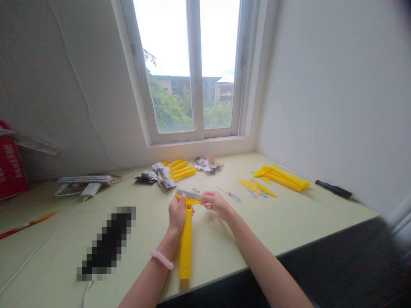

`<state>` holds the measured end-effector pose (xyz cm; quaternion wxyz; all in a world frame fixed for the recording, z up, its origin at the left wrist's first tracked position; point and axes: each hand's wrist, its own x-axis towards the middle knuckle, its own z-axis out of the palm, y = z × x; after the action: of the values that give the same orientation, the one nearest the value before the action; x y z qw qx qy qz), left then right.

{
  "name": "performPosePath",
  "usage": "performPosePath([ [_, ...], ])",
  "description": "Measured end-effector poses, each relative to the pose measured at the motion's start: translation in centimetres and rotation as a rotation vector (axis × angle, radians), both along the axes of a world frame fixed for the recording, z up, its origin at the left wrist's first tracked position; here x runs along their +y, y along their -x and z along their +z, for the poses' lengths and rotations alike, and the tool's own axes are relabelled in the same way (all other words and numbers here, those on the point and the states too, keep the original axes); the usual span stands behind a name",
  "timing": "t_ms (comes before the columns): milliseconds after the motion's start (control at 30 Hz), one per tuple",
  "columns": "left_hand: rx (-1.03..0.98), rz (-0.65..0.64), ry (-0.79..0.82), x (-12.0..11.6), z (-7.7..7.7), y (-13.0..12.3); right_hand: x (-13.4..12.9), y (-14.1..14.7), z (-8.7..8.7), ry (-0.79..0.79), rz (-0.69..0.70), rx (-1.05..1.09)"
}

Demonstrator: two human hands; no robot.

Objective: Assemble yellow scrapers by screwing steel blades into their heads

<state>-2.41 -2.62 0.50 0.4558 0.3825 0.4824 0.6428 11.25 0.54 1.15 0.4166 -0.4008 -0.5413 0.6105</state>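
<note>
My left hand (178, 214) is closed on a yellow scraper (185, 248) near its head, thumb on top, with the long handle pointing toward the table's front edge. A flat grey metal blade (188, 194) lies along the scraper's head. My right hand (215, 202) pinches the right end of the head; whether a small part is also between its fingers I cannot make out. Just beyond the blade lies a small pile of screws (194, 190). To the right of my right hand rests a small screwdriver (233, 196) with a clear handle.
Yellow handles (183, 172) and crumpled packaging (163, 175) lie by the window wall. On the right are yellow scraper parts (248, 186), assembled yellow scrapers (285, 177) and a long black-handled screwdriver (334, 188). A power strip (93, 188) and a blurred dark object (107, 244) are at left.
</note>
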Motion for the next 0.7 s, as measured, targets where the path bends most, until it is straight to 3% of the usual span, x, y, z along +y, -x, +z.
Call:
performPosePath([
  [333,-0.119,-0.032,-0.02,0.03,0.22,-0.06,0.11,-0.35,0.19,0.003,-0.005,-0.017],
  [700,0.047,0.066,-0.08,0.42,-0.48,0.36,0.28,-0.47,-0.18,-0.024,-0.003,-0.044],
])
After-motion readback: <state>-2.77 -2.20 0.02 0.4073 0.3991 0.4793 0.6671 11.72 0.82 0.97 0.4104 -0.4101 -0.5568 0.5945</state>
